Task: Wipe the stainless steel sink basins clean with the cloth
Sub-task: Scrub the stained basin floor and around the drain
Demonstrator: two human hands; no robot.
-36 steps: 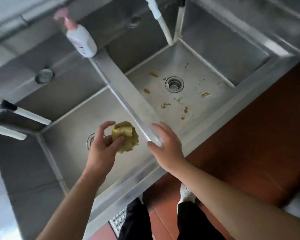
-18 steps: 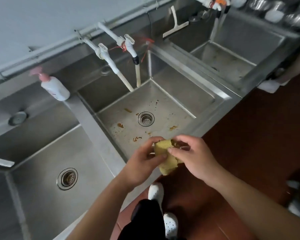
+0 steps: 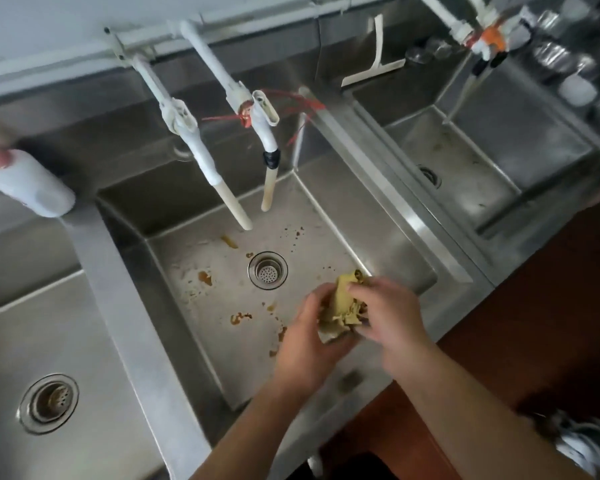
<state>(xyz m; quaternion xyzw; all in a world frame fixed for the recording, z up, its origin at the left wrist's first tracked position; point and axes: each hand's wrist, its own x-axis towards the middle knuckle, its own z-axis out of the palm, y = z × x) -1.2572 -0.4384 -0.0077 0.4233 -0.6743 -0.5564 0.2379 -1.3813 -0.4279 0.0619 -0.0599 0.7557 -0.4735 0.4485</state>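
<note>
Cloth (image 3: 342,306) bunched between both hands.

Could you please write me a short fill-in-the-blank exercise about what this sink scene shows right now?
1. The crumpled yellow cloth is held by ____ hands, the left hand and the right hand.
2. The brown stains lie on the floor of the ____ of the three basins.
3. The bottle with the pink pump stands to the ____ of the two white taps.
4. The round drain strainer of the stained basin sits ____ the hands, nearer the taps.

Missing words: both; middle; left; beyond
</note>
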